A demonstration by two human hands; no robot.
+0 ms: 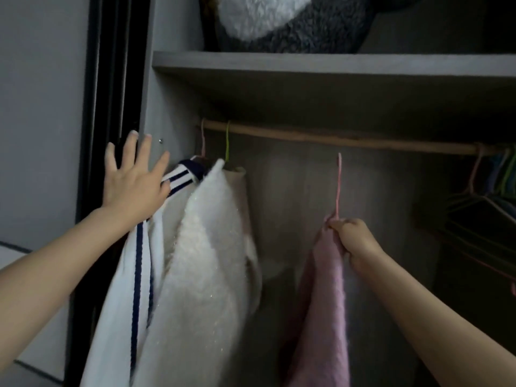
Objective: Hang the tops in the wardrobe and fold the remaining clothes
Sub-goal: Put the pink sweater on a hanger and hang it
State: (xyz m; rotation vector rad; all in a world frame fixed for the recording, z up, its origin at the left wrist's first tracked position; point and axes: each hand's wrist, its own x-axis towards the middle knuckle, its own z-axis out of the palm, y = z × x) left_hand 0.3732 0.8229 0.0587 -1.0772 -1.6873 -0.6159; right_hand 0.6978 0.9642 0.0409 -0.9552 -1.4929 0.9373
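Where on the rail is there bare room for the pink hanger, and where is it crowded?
The rail is bare between the green hanger hook and the bunch of hangers at far right; the right hand holds the pink hanger below that stretch. The left end is crowded, where the left hand rests on the striped top.

Fluffy white fleece top [206,247], fuzzy pink knit top [326,303], matt wooden rail [335,136].

Plush [279,20], perhaps toy, cut by top edge; pink top [324,303] cut below.
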